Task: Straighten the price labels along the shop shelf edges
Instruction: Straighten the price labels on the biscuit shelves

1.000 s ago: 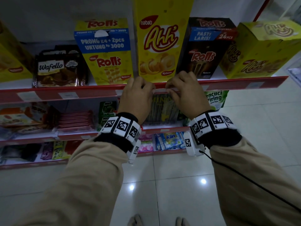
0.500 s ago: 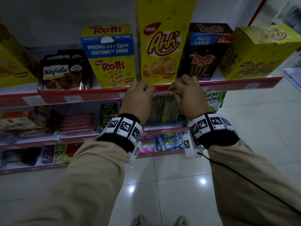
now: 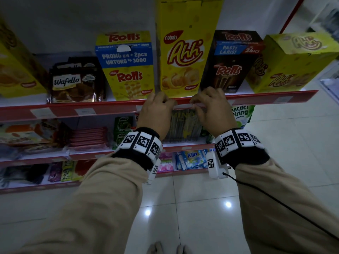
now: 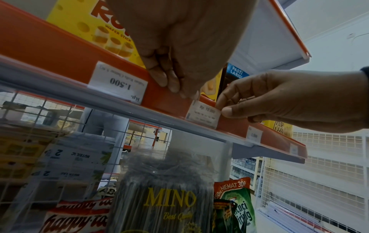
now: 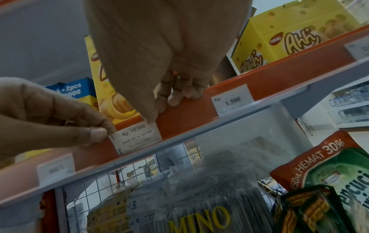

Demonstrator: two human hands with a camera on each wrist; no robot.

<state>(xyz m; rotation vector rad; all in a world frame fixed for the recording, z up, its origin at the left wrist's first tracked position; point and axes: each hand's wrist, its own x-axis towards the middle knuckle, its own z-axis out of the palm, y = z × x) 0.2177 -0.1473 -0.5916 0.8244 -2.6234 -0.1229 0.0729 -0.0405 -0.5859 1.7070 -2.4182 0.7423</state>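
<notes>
A small white price label (image 5: 135,138) reading "Rp. 10.000" sits in the red edge strip (image 3: 110,107) of the upper shelf, below the tall yellow Nabati Ahh box (image 3: 183,57). My left hand (image 5: 103,130) pinches the label's left end between thumb and forefinger. My right hand (image 4: 222,107) pinches its right end, thumb in front and fingers curled over the strip's top. In the head view the left hand (image 3: 170,105) and right hand (image 3: 194,107) sit close together and hide most of the label (image 4: 202,114).
Other labels (image 3: 85,111) (image 5: 232,100) sit along the same strip; the one to the left (image 4: 117,85) reads upside down. Rolls boxes (image 3: 128,70) (image 3: 229,66) flank the Ahh box. A Mino packet (image 4: 169,201) hangs on the shelf below. White tiled floor (image 3: 201,208) lies underfoot.
Both hands stay on the same label at the strip, perhaps a touch further apart. The shelf sits slightly lower in the head view.
</notes>
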